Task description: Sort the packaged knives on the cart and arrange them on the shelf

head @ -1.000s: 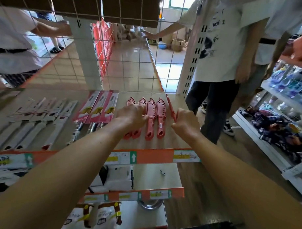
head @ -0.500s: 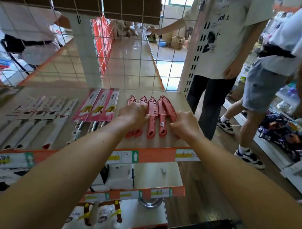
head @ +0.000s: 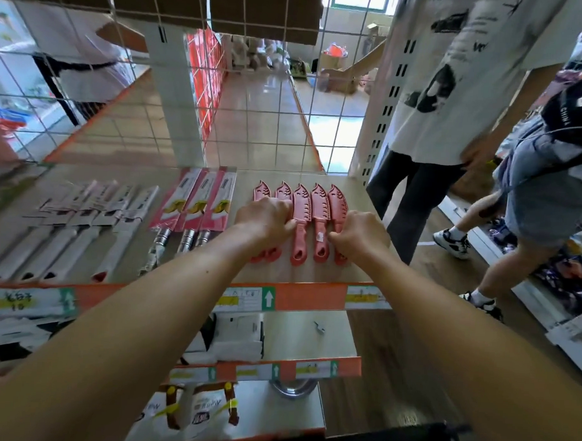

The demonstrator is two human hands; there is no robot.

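Several pink sheathed knives lie side by side, tips away from me, on the top shelf. My left hand rests palm down on the two leftmost ones, fingertips touching the middle knife's handle. My right hand lies curled over the handle of the rightmost pink knife; whether it grips it is unclear. Left of them lie three knives in pink card sleeves, then a row of white packaged knives.
The shelf's orange front rail carries price labels. Lower shelves hold white boxes, packaged goods and a steel bowl. A wire grid backs the shelf. Two people stand close on the right in the aisle.
The fifth pink knife, held upright in my right hand a second ago, now lies flat at the right end of the row. Both hands press on the row. People on the right have shifted.
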